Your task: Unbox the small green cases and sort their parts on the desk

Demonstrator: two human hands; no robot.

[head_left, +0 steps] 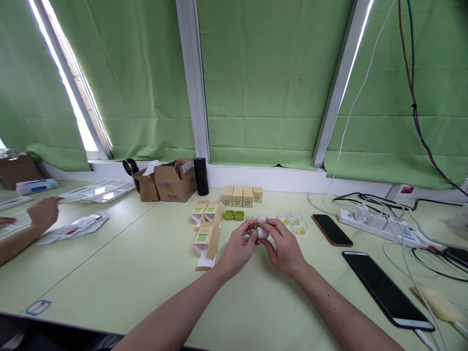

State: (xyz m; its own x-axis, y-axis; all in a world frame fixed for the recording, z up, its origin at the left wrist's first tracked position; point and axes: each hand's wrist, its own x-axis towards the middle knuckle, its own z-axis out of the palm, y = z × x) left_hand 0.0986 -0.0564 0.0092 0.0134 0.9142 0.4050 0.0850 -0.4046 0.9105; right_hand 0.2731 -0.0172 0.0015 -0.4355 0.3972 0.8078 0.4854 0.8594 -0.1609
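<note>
Just in front of the row of small closed boxes (237, 197) and slightly to its right, two hands are holding a small white rounded object (262, 234) above the table. The left hand (238, 247) is pinching its left side between thumb and fingertips; the right hand (287, 247) is gripping the other side, index finger bent over the top, thumb sitting lower. How firmly they are pressing, I cannot tell.

As for progress, the four boxes of the row are standing upright and shut, so they are looking complete from outside; their contents are not showing. To the row's left and nearer the person, three matching open boxes (206, 240) are lying with flaps undone, so their closing seems to be remaining. The white object is apparently being worked on, being in the fingers and not in any box.

Directly before the row, two green containers (239, 215) are sitting side by side. To its right and nearer, several clear round pieces (300, 227) are resting with yellow showing in them. Well to the row's left, a co-worker's hand (44, 212) is reaching over other items, apart from this work.
</note>
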